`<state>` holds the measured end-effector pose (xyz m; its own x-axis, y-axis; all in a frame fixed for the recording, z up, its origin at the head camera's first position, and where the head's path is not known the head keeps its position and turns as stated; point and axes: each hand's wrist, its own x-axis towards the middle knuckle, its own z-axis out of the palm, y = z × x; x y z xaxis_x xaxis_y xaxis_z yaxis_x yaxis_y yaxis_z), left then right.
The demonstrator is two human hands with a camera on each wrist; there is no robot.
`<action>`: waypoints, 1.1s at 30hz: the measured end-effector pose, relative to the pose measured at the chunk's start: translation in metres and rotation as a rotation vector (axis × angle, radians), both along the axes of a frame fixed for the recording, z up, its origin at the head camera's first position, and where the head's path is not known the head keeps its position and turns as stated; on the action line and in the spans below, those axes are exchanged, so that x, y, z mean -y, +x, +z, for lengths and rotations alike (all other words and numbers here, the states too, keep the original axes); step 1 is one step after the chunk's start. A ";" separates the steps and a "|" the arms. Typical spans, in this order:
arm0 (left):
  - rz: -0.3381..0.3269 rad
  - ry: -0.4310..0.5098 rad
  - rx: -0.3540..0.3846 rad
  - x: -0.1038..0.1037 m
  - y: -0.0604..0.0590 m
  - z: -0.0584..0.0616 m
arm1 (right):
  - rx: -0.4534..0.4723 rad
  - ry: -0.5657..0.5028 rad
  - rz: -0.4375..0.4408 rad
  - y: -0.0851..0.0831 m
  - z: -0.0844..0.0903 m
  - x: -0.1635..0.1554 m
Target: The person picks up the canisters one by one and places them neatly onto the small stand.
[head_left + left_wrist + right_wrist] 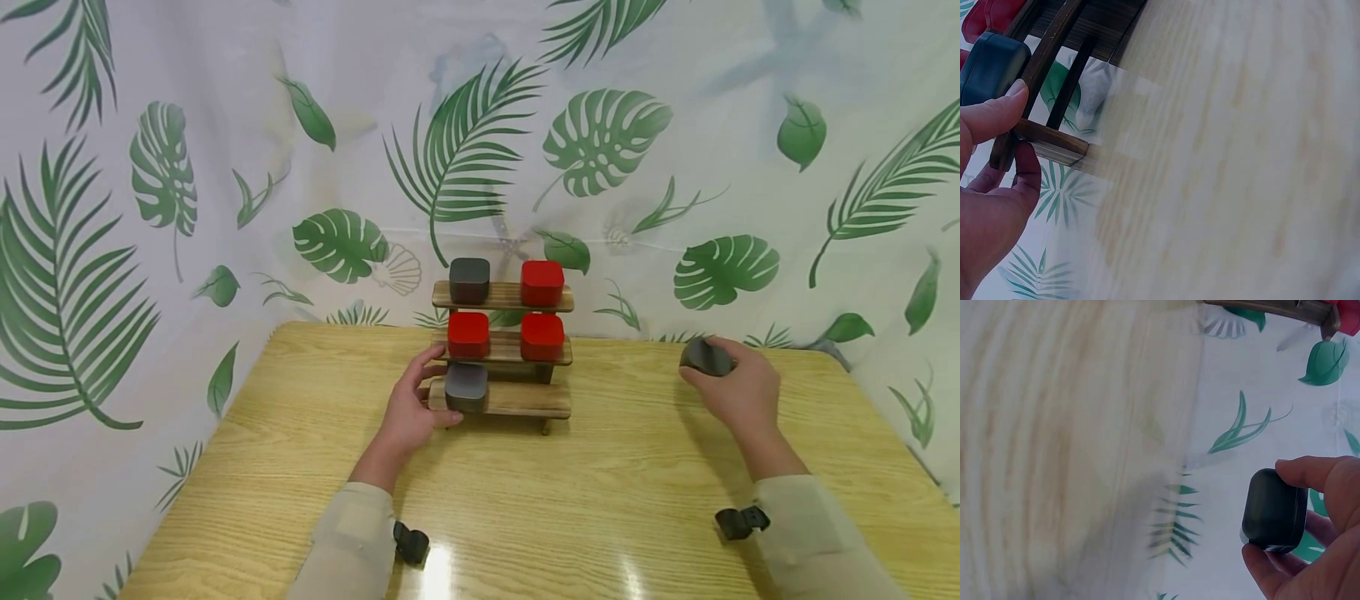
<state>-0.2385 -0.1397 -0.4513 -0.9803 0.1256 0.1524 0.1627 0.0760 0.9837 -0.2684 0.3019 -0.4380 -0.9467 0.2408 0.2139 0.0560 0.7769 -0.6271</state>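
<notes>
- Steadying the wooden rack [501,398] at its 9 o'clock end, the left hand [411,410] gripped the bottom shelf beside a grey box [466,387]; the right hand [738,387], well apart at 3 o'clock, clasped another grey block [705,357]. Red boxes [542,337] crowded the upper shelves.
- Left wrist: thumb [994,115] pinched the shelf edge; a firm hold seemed wise.
- Right wrist: fingers [1310,474] wrapped the block squarely.

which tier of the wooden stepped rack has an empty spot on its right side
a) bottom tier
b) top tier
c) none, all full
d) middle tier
a: on the wooden rack the bottom tier carries only a grey box at its left end, while the top tier has a grey box and a red box and the middle tier two red boxes.
</notes>
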 end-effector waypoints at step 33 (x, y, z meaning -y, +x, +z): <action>0.031 0.003 0.013 0.001 -0.018 -0.032 | -0.102 0.015 0.111 0.022 0.016 0.039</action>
<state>-0.2568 -0.1406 -0.4832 -0.9856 0.0945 0.1403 0.1478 0.0777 0.9860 -0.2459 0.2624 -0.4215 -0.9406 0.1318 0.3128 -0.0941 0.7841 -0.6134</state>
